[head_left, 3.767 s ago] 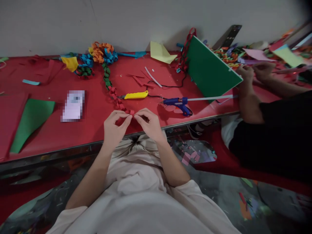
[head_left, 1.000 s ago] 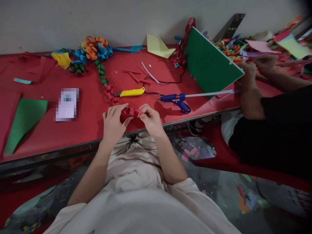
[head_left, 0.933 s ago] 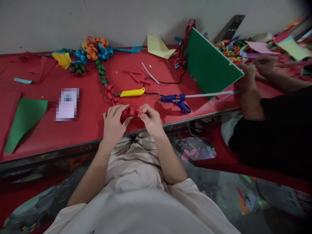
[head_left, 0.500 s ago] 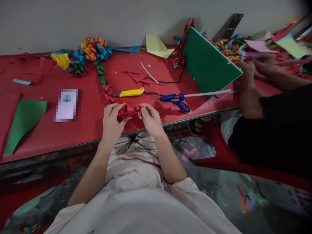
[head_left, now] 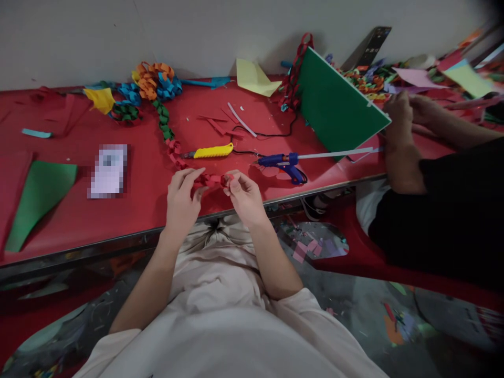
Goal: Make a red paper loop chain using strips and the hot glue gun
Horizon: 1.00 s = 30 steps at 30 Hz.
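A paper chain [head_left: 172,149] runs down the red tabletop to me, its near links red and those farther up green, orange and blue. My left hand [head_left: 183,197] has fingers and thumb curled about the red links near the table edge. At the chain's end, my right hand [head_left: 246,197] pinches the last red loop between thumb and fingers. A short stretch of red links spans between both hands. Just beyond them lies a yellow box cutter [head_left: 212,151]. To the right rests a blue glue gun [head_left: 281,161] with a long white glue stick in its back.
A green board [head_left: 342,102] leans upright at the right. Past it, another person's hands [head_left: 413,110] work among paper scraps. A blurred-out phone [head_left: 109,170] and green paper [head_left: 41,202] lie left. Red strips [head_left: 216,126] and pale yellow paper [head_left: 255,77] lie farther back.
The red links between my hands have shifted slightly, and the end loop has turned in my right fingers. My left thumb has drawn closer to its fingers.
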### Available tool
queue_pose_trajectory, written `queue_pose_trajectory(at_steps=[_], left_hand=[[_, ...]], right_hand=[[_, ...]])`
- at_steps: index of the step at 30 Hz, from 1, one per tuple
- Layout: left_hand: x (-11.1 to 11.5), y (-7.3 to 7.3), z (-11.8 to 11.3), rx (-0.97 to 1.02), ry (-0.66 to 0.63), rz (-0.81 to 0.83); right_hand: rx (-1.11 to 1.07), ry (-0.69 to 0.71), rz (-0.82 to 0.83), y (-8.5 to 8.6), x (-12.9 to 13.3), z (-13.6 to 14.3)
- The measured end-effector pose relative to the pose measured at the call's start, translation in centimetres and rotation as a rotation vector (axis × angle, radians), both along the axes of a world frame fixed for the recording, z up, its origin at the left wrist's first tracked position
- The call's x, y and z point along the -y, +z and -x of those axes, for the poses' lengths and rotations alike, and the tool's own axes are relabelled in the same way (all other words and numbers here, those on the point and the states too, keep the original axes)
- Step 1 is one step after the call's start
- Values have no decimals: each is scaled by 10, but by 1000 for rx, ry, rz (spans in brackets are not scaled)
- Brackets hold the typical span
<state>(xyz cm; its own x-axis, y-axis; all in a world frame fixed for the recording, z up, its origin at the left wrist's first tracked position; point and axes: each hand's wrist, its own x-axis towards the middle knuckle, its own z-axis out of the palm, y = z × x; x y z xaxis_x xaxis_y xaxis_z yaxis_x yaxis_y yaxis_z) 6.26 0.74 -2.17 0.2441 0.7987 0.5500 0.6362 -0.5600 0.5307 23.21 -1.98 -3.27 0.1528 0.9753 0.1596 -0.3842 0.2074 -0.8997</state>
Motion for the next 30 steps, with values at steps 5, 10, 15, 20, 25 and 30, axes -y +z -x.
queue_pose_trajectory(at_steps=[5,10,15,20,25,30], left_hand=[[1,3,-2,-78,29,-36],[-9,10,10,-172,-11,-73],[-35,23,33,-405,-61,-85],[-82,24,46,-520,-267,-78],[-120,34,54,-668,-214,-81],[-143,67,64,-695,-61,-141]], right_hand=[[-172,46,69,11,6,5],[-177,61,155,16,10,-5],[263,-91,42,14,17,-22],[249,-61,58,11,26,-29],[360,-97,-55,11,25,-29],[648,-130,-248,23,-11,-15]])
